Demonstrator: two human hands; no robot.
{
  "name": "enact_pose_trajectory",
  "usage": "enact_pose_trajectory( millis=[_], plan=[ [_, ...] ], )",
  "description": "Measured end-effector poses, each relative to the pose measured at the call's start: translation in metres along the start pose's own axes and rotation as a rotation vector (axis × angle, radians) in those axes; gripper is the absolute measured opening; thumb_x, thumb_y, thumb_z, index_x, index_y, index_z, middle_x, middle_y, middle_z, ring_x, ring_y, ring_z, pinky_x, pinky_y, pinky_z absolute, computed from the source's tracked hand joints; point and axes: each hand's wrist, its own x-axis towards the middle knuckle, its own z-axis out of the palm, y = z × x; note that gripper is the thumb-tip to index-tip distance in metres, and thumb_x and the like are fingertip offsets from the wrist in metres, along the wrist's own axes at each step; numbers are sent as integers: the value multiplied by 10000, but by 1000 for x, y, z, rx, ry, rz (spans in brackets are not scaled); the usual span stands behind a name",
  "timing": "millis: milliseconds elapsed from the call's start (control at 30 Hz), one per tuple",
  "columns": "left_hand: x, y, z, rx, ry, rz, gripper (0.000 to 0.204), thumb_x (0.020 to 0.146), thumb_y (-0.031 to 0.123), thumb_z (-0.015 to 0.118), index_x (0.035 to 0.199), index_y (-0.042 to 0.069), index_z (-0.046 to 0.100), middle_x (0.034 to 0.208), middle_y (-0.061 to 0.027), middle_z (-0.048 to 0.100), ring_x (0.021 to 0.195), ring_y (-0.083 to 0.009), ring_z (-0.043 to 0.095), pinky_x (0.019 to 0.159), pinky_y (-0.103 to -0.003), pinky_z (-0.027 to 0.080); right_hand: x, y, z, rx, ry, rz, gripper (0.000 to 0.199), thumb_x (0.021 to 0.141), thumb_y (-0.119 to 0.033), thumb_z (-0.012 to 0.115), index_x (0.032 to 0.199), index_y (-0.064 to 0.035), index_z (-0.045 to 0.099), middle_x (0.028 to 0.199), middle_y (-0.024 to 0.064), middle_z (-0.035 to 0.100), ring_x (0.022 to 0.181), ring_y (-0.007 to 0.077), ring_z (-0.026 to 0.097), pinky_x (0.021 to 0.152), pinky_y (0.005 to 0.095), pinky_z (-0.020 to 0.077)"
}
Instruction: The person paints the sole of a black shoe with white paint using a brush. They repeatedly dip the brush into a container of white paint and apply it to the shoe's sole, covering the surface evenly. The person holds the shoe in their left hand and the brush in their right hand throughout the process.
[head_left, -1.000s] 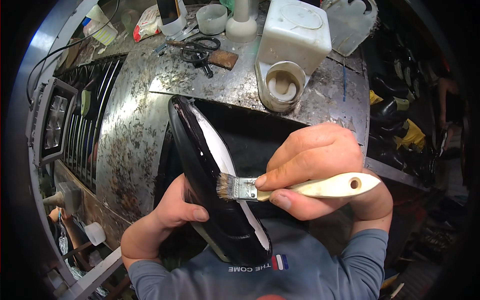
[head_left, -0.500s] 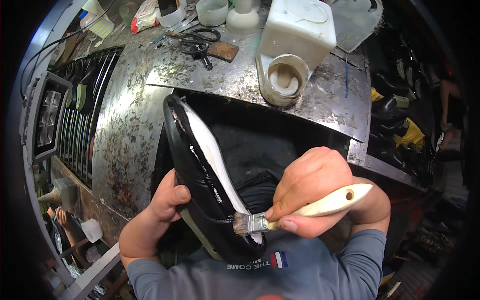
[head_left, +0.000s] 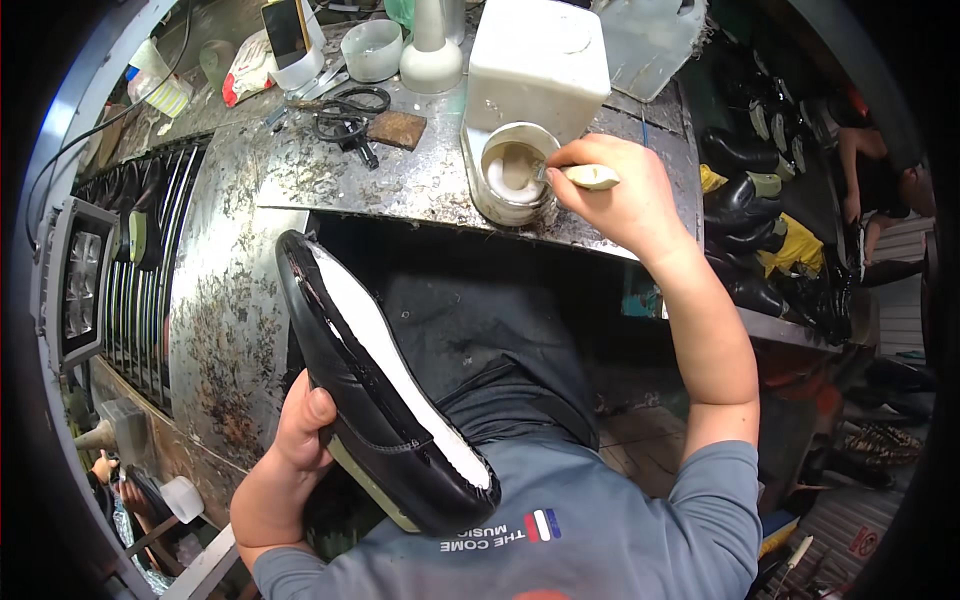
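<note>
A black shoe (head_left: 365,400) is held on its side over my lap by my left hand (head_left: 303,420), the thumb pressing its side and the other fingers hidden behind it. Along its underside runs a white strip (head_left: 385,370), and a pale green last shows at the shoe's opening. My right hand (head_left: 615,190) is closed round the pale handle of a brush (head_left: 590,177). The brush's bristle end dips into a round pot (head_left: 513,205) at the bench's front edge, where whitish liquid lies; the bristles themselves are hard to make out.
Behind the pot stands a white plastic container (head_left: 535,70). Scissors (head_left: 345,110), a brown block (head_left: 397,130) and a clear bowl (head_left: 372,50) lie on the stained metal bench (head_left: 230,290). A lamp (head_left: 88,270) is at left; black shoes (head_left: 745,210) fill the right. Other people's hands show at both edges.
My right hand has carried the brush from the shoe's lower end up and away to the pot. The shoe stays in my left hand, shifted slightly left and down in view.
</note>
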Motion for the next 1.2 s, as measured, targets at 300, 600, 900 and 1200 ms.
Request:
enact_pose_trajectory(
  millis=[300,600,900,1200],
  plan=[
    [-1,0,-7,1,16,20,868,878,533,788,1417,-71,476,1262,-179,671,1105,-258,703,948,-377,589,-4,1,3,-68,-2,-50,116,857,-94,795,940,-19,766,844,103,732,739,245,715,671,323,561],
    [0,3,-4,-23,32,49,879,879,539,784,1416,-84,474,1264,-194,670,1113,-270,702,963,-393,587,-3,-8,-6,7,92,-126,122,829,-130,817,926,-74,768,854,83,741,737,252,725,660,337,575],
    [1,3,2,-32,29,30,857,879,495,795,1414,-90,471,1270,-201,668,1115,-281,706,970,-405,590,-7,-49,-22,506,-6,-247,206,826,-102,837,1002,-13,778,917,123,762,798,247,737,712,319,574],
    [2,5,11,84,47,-12,933,856,559,794,1444,-72,438,1295,-175,650,1163,-258,676,1006,-389,558,-14,-106,-13,910,-151,-359,185,768,-89,832,920,0,776,800,121,762,683,251,746,612,336,611]
  ],
)
